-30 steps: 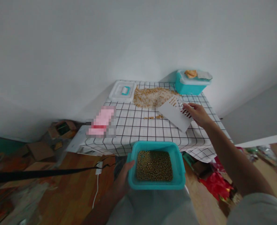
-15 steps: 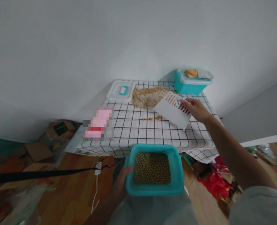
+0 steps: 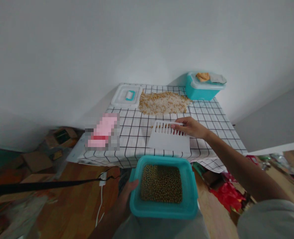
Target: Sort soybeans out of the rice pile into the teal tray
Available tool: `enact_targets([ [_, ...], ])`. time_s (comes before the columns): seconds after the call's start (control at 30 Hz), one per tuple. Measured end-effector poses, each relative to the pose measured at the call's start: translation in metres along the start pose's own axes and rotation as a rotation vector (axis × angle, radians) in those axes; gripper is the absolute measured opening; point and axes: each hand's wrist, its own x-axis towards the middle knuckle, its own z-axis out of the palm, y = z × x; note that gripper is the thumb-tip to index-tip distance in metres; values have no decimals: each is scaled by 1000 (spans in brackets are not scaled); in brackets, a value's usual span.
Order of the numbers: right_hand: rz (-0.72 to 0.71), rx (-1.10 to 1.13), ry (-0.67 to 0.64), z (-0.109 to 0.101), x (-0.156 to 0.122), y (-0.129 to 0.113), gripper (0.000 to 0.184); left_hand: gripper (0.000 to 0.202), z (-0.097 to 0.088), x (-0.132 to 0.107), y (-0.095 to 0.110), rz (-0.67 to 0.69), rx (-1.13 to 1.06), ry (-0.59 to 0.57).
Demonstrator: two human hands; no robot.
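White and slotted, the flat scraper (image 3: 168,142) has swung from beside the grain pile (image 3: 164,103) to the front of the checked cloth (image 3: 133,132), just beyond the turquoise tub (image 3: 163,212) of beans (image 3: 161,187). I see the right hand (image 3: 188,127) pinching its slotted edge, the left hand (image 3: 127,196) clasping the tub's rim; the pink item (image 3: 104,129) is too pixelated to read.

- Your left hand (image 3: 127,196) sits low, close to your body, its thumb (image 3: 135,183) pointing up and inward, its other fingers hidden in a grasp.
- Your left forearm (image 3: 109,217) slants up from the bottom edge.
- Your right forearm (image 3: 241,166) reaches forward and inward.
- Your right hand (image 3: 190,127) points left, back upward, fingers and thumb pinched together in a grip.
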Motion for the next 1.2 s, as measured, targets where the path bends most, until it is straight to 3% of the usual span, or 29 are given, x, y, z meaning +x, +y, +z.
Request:
enact_targets([
  [0.17,0,6,-50,5,2,-5,43,62,1,8,0,-16,30,-37],
  [0.27,-17,18,-55,-4,4,-8,44,61,-4,14,-1,-32,35,-9],
  [0.33,-45,21,35,-22,7,-8,45,61,-7,16,-1,-43,30,18],
  [0.47,-25,-45,333,-72,16,1,47,58,-8,15,-1,-32,28,58],
  [0.6,44,-99,402,-102,24,21,54,59,-5,13,-2,22,19,62],
  [0.8,58,-120,350,-93,41,36,59,63,-5,14,-3,-16,12,115],
  [1.03,26,-205,304,-81,62,26,60,69,-4,13,-1,5,-4,96],
  [1.2,-75,-266,298,-73,71,12,59,70,-4,12,1,-2,-7,73],
])
